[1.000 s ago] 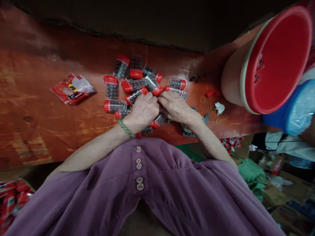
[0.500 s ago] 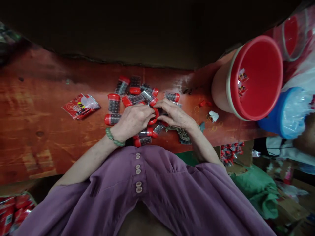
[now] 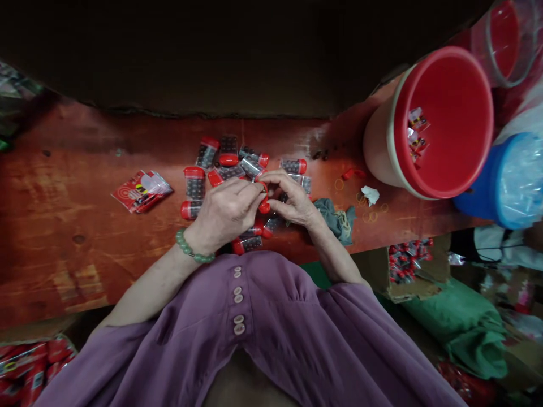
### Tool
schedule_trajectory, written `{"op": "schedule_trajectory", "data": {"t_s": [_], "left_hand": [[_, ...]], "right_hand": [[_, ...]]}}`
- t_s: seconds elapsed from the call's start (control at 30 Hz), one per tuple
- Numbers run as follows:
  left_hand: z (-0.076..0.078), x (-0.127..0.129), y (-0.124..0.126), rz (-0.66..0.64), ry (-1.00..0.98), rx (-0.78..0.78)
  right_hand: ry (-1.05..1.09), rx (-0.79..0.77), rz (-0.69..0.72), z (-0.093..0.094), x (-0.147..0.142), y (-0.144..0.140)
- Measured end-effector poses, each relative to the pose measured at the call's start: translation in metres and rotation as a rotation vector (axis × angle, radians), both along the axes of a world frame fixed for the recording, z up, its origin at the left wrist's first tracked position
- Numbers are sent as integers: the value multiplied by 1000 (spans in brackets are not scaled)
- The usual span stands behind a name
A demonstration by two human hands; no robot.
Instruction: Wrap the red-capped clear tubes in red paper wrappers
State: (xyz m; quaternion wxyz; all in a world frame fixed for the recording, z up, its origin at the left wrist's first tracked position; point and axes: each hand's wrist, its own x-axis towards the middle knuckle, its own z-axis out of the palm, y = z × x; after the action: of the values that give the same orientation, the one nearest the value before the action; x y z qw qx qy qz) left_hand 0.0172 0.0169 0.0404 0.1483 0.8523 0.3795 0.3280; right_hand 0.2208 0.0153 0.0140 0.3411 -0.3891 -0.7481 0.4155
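Between my two hands is a red cap (image 3: 264,204), partly hidden by the fingers; whether a tube is attached underneath cannot be made out. My left hand (image 3: 227,212), with a green bead bracelet (image 3: 190,249) at its wrist, is closed with thumb and fingers pinched at the cap's left side. From the right, the curled fingers and thumb of my right hand (image 3: 292,198) grip the same cap. Around both hands lie several clear tubes with red ends, full of dark balls, among them one tube (image 3: 195,185) at the left and another (image 3: 292,165) at the right.
Flat red printed packets (image 3: 142,191) lie on the wooden table (image 3: 55,226) at left. A grey-green cloth (image 3: 335,217), rubber bands (image 3: 370,216) and a white scrap (image 3: 370,195) are at right. Beyond stand a red-lined bucket (image 3: 449,62) and a blue bucket (image 3: 479,198). A dark panel (image 3: 212,68) overhangs the back.
The view has shifted slightly. My right hand and forearm have moved a little left, uncovering more of the grey-green cloth. Both hands remain at the red cap.
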Motion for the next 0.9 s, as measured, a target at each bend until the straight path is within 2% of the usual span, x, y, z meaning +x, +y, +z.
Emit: {"op": "schedule_trajectory", "data": {"t_s": [0.1, 0.2, 0.33, 0.43, 0.5, 0.63, 0.77, 0.83, 0.9], "left_hand": [[0, 2, -1, 25, 126, 127], [0, 1, 2, -24, 137, 102], [3, -7, 15, -66, -49, -186], [5, -9, 26, -33, -352, -432], [6, -7, 31, -57, -551, -618], [6, 4, 38, -151, -749, -906], [6, 3, 42, -115, -823, -979], [5, -4, 41, -72, -853, -962], [1, -13, 35, -8, -885, -924]], "right_hand": [[31, -8, -29, -2, -2, -2], [14, -44, -52, -4, -3, -4], [31, -73, -116, 0, 1, 0], [68, -79, -205, 7, 7, 11], [113, -77, -243, 13, 7, 18], [169, -54, -212, 28, -5, 26], [124, -12, -136, 41, -16, 33], [84, -73, -109, 42, -11, 36], [72, -164, -161, 38, -1, 36]]}}
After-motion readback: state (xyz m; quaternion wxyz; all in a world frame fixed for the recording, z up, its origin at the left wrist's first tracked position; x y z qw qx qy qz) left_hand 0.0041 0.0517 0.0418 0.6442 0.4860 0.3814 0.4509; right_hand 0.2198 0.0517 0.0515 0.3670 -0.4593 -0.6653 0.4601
